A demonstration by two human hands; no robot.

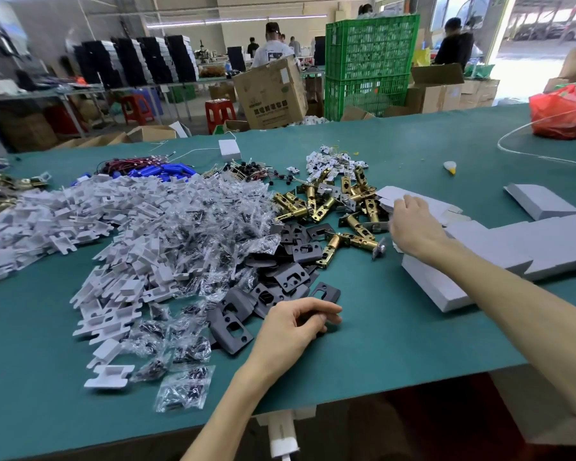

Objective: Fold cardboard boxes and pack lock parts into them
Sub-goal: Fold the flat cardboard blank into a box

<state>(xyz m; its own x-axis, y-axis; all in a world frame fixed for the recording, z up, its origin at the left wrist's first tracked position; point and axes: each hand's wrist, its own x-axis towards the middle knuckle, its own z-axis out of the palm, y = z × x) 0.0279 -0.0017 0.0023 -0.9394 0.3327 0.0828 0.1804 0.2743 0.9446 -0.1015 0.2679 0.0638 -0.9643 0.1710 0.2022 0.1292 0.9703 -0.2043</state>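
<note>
My left hand (pixel 293 331) lies on the green table near its front edge, fingers curled round a black strike plate (pixel 326 291) at the edge of the black plate pile (pixel 290 271). My right hand (pixel 413 224) reaches out to a stack of flat white box blanks (pixel 409 197), fingers on its top sheets beside the brass latch bolts (pixel 340 207). Folded white boxes (pixel 499 247) lie under and right of my right forearm.
White plastic inserts (pixel 113 227) and clear screw bags (pixel 210 234) cover the left and middle of the green table (pixel 396 327). Blue batteries and wires (pixel 160 169) lie further back. A red bag (pixel 561 111) sits far right. Green crates and people stand beyond.
</note>
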